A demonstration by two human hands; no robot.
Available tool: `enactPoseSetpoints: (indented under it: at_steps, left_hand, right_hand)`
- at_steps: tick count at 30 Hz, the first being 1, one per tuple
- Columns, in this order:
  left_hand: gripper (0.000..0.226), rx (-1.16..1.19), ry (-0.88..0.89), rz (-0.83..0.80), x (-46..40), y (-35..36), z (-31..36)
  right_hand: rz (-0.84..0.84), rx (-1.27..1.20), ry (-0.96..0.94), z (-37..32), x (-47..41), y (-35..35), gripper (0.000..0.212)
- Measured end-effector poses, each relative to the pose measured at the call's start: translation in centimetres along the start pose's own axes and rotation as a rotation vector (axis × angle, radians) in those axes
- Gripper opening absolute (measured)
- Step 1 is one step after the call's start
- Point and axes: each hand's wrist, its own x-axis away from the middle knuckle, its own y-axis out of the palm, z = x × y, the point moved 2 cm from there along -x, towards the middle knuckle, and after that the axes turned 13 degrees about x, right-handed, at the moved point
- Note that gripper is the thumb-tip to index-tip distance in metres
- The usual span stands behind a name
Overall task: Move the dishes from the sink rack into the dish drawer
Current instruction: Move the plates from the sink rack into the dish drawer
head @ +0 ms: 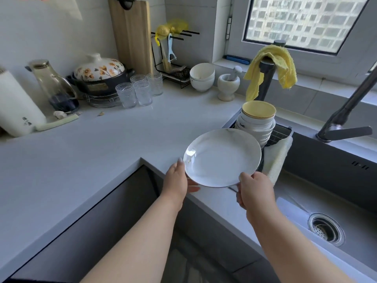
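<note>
A round white plate (pixel 222 158) is held level above the counter's front edge, just left of the sink. My left hand (pixel 177 180) grips its left rim, thumb on top and fingers underneath. My right hand (pixel 255 190) grips the near right rim the same way. Behind the plate a stack of several bowls (pixel 257 121), the top one yellow inside, stands in the black wire sink rack (pixel 279 135). The dish drawer is not clearly visible; dark cabinet fronts (pixel 114 203) lie below the counter.
The grey sink (pixel 326 201) with its drain is at right, a dark faucet (pixel 346 111) behind it. A yellow cloth (pixel 271 68) hangs on a post. Glasses (pixel 138 90), a floral pot (pixel 98 76), white bowls (pixel 202 78) and a mortar (pixel 227 84) stand on the counter (pixel 81 152).
</note>
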Motion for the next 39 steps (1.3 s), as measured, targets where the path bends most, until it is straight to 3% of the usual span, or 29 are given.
enactPoseSetpoints:
  at_steps: [5, 9, 12, 14, 31, 34, 39]
  left_hand:
    - [0.027, 0.014, -0.001, 0.151, 2.1, -6.0, 0.4]
    - [0.023, 0.162, -0.015, 0.250, 5.5, -11.4, 0.4]
    - [0.023, 0.221, -0.014, 0.322, 8.7, -15.8, 0.2]
    - [0.023, 0.235, -0.008, 0.361, 10.9, -19.1, -0.4]
    - [0.024, 0.419, 0.007, 0.878, 32.2, -47.4, -7.7]
    - [0.034, 0.332, -0.016, 0.996, 36.3, -52.1, -10.1]
    - [0.040, -0.028, -0.025, 1.157, 42.4, -60.0, -14.8]
  right_hand:
    - [-0.119, 0.092, -0.175, -1.2, 4.7, 3.0, 0.019]
    - [-0.222, 0.108, -0.248, -1.7, 8.4, 6.0, 0.006]
    - [-0.344, 0.108, -0.302, -1.9, 11.4, 8.8, 0.027]
    - [-0.416, 0.110, -0.329, -2.0, 14.0, 10.7, 0.022]
    - [-0.966, 0.303, -0.355, 4.9, 40.6, 27.6, 0.011]
    - [-1.024, 0.386, -0.344, 7.0, 44.9, 29.8, 0.009]
    - [-1.122, 0.528, -0.330, 10.9, 51.0, 33.3, 0.015]
